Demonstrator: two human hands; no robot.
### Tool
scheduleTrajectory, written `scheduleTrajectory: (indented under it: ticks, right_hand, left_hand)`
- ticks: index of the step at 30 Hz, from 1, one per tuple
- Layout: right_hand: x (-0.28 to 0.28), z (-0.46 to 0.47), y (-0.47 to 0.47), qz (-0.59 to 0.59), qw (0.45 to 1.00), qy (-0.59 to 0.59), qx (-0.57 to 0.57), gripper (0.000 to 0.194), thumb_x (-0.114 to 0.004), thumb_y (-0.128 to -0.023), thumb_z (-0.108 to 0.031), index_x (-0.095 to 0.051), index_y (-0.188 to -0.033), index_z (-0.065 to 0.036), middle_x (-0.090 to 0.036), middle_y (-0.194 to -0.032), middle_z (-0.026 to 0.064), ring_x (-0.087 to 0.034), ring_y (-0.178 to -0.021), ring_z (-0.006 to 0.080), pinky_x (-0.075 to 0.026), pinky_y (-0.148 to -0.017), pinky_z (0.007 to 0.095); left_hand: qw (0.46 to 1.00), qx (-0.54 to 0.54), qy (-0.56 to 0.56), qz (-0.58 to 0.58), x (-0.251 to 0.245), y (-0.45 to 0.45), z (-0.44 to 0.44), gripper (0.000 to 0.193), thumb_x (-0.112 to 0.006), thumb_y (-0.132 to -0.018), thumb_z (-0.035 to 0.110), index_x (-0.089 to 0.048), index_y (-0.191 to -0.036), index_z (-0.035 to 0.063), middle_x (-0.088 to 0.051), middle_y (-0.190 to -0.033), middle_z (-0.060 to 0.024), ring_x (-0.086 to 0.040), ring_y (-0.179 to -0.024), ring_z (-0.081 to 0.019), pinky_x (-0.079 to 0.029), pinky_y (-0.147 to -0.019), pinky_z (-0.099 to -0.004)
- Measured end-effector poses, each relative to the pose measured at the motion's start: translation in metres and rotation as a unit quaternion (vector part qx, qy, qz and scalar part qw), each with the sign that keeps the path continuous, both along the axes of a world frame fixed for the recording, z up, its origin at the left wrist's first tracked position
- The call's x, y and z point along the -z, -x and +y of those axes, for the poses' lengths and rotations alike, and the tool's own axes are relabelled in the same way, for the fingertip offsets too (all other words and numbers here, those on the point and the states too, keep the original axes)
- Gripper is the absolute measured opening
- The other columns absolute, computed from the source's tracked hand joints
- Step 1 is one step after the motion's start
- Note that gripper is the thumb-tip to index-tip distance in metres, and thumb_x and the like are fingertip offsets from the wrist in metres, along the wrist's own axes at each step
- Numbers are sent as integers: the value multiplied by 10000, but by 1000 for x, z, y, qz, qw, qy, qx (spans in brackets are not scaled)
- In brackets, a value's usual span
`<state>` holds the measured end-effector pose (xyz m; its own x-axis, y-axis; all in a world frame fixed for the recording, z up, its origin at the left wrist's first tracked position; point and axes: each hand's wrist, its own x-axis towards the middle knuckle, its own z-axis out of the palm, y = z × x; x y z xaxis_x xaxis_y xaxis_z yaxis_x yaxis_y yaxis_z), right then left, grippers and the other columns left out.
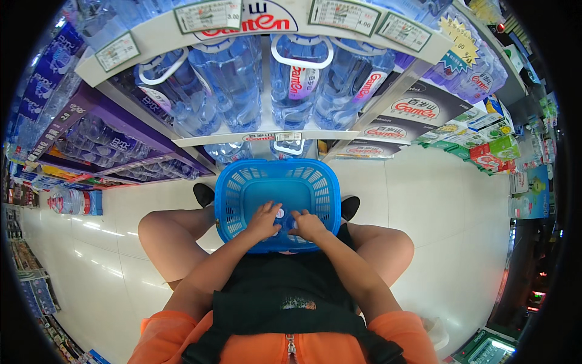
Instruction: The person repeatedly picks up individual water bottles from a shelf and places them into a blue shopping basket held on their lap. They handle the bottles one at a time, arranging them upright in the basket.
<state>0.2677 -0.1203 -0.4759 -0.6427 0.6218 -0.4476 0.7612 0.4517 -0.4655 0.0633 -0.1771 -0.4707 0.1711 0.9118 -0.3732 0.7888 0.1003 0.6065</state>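
Note:
A blue plastic shopping basket stands on the floor between my bent knees. Both my hands reach into its near half. My left hand has its fingers and thumb around the top of a clear bottle with a white cap. Close beside it, my right hand is curled around another bottle top with a pale cap. The bottle bodies are mostly hidden by my hands and blend with the blue basket. Bare basket floor shows beyond my fingers.
Ahead is a white shelf unit holding large Ganten water bottles with white handles. Purple shelving with bottled water stands left. Ganten cartons are stacked right. A bottle pack sits on the pale tile floor.

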Motion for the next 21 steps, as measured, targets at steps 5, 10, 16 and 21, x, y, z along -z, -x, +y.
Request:
scheduleTrajectory:
  ticks: [5,10,16,21]
  right_hand:
    - [-88,32,-3,1,1000,3,5,764,-813,-695,-515,-629,-1272,-48,-704,-1042,240,-675,-984,407,-539,-869,460]
    - [-215,53,-6,57,997,-42,-7,700,-773,-696,-566,-697,-1188,-75,-715,-1021,224,-682,-984,393,-535,-871,459]
    - [-317,59,1,173,976,-99,88,716,-774,-701,-586,-696,-1185,-64,-722,-988,223,-681,-976,407,-537,-852,449]
    - [-324,60,-6,405,902,-72,129,987,-834,-718,-532,-406,-1472,-62,-626,-1202,240,-673,-969,310,-538,-785,385]
  left_hand:
    - [996,35,-16,-84,-48,0,2,889,-811,-762,297,-362,-1507,113,-343,-1546,-217,-331,-1427,-395,-307,-1164,-457]
    - [983,37,-48,-172,-84,-11,3,993,-854,-730,362,-330,-1512,46,-377,-1520,-235,-372,-1410,-382,-324,-1156,-429]
    - [972,-84,-92,-199,-165,-17,16,1033,-901,-688,328,-332,-1486,1,-576,-1333,-246,-590,-1217,-381,-481,-1009,-419]
    - [933,-137,-153,-297,-226,-16,25,834,-898,-698,162,-426,-1369,12,-624,-1256,-150,-630,-1140,-225,-518,-941,-372]
